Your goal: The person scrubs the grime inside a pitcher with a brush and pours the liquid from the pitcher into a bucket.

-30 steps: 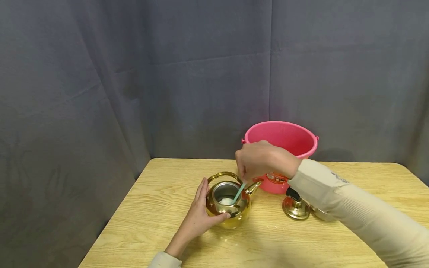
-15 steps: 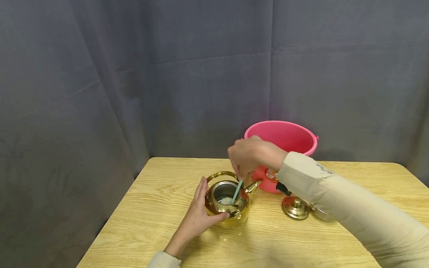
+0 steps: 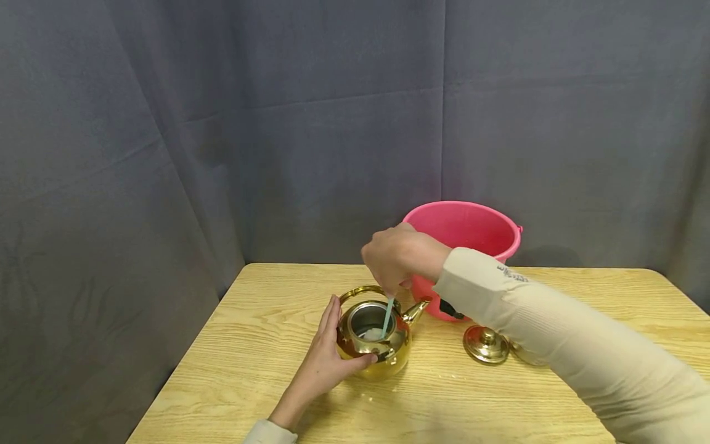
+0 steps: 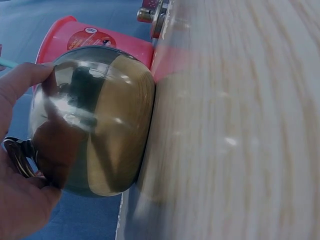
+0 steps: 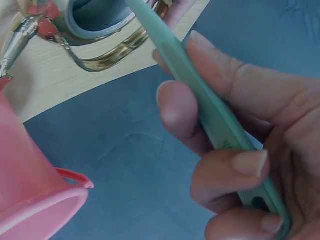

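A shiny gold kettle [image 3: 383, 357] stands lidless on the table, with its spout to the right. My left hand [image 3: 324, 357] holds it, thumb across the front and fingers along the left side. My right hand [image 3: 394, 256] grips a tool with a pale green handle [image 3: 387, 317] above the opening. In the right wrist view, fingers curl round that green handle [image 5: 215, 115]. Its lower end is inside the kettle, near something whitish [image 3: 373, 334] at the bottom; I cannot tell what kind of tool it is.
A pink bucket [image 3: 466, 225] stands behind, partly hidden by the right arm. Right of the kettle lie the gold lid [image 3: 486, 344] and a shiny round object [image 3: 527, 356], mostly behind the sleeve. A black piece [image 3: 450, 309] shows beneath the right cuff. Grey cloth [image 3: 333, 154] hangs behind the table.
My right hand has shifted left, and the green handle now leans less, standing nearly upright in the kettle. The left hand keeps its hold on the kettle.
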